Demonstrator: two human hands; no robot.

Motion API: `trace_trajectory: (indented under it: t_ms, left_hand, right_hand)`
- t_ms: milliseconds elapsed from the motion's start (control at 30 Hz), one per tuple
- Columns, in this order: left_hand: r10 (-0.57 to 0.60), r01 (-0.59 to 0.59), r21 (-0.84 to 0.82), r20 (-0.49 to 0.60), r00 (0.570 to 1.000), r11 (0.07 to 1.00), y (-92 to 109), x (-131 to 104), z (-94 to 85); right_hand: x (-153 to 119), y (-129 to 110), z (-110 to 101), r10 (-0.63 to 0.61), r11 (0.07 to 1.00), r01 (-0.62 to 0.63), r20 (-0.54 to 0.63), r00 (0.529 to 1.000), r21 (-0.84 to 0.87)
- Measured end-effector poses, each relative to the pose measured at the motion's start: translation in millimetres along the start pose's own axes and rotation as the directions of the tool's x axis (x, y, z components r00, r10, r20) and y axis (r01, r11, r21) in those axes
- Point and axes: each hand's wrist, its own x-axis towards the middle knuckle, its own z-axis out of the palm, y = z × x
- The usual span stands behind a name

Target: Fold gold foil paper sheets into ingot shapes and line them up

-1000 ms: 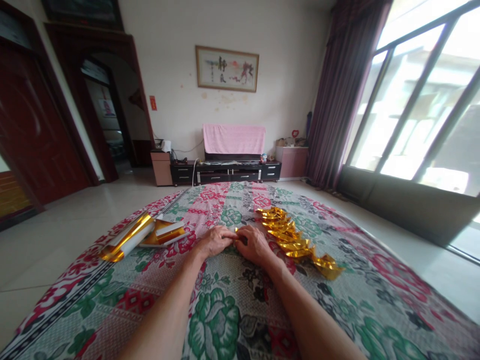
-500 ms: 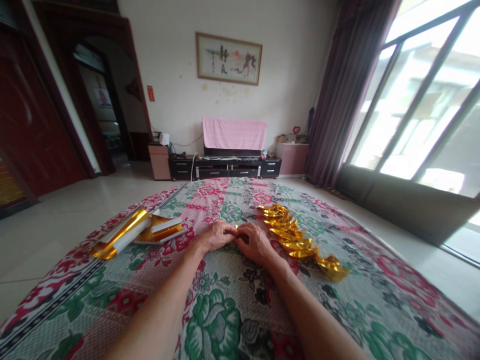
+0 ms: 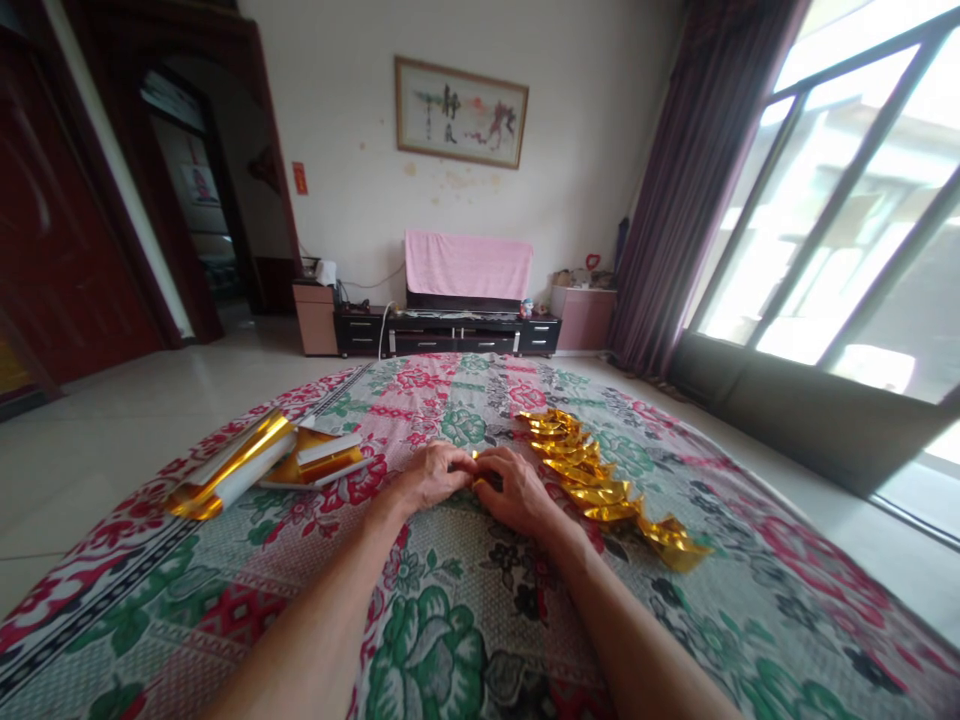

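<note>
My left hand (image 3: 437, 473) and my right hand (image 3: 511, 486) meet over the middle of the flowered cloth (image 3: 427, 650). Their fingertips are pinched together on a small piece of gold foil paper (image 3: 475, 456); only a glint of it shows between them, and its shape is hidden by the fingers. Beyond my right hand runs a slanting row of several folded gold paper ingots (image 3: 600, 493), close together. To the left of my left hand lie curled sheets of gold foil paper (image 3: 232, 470) with white backs, and a smaller stack (image 3: 322, 458) beside them.
The cloth covers a large rounded surface. Behind it stand a low black cabinet (image 3: 457, 342) and a screen under a pink cloth (image 3: 469, 264). A purple curtain (image 3: 675, 180) and tall windows are on the right, a red door (image 3: 67, 230) on the left.
Both hands stay pinched together in nearly the same place, with only slight finger movement. The view has shifted a little; the ingots and the sheets lie as before.
</note>
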Motion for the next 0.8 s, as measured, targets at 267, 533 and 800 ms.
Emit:
trace_trajectory:
  t_ms: [267,533,800]
  left_hand:
    - [-0.013,0.013,0.014,-0.004,1.000,1.000,6.5,-0.1,-1.6]
    - [-0.011,0.011,0.018,-0.042,0.999,1.000,-0.4,0.1,4.2]
    - [-0.043,0.043,0.007,-0.039,0.998,0.999,2.1,0.7,4.1]
  right_hand:
    - [1.6,2.9,0.5,-0.019,1.000,0.019,0.004,1.000,0.024]
    - [1.5,3.6,0.7,-0.034,0.999,0.034,-0.001,0.999,0.031]
    - [1.4,4.2,0.1,-0.026,0.999,0.026,0.007,1.000,0.036]
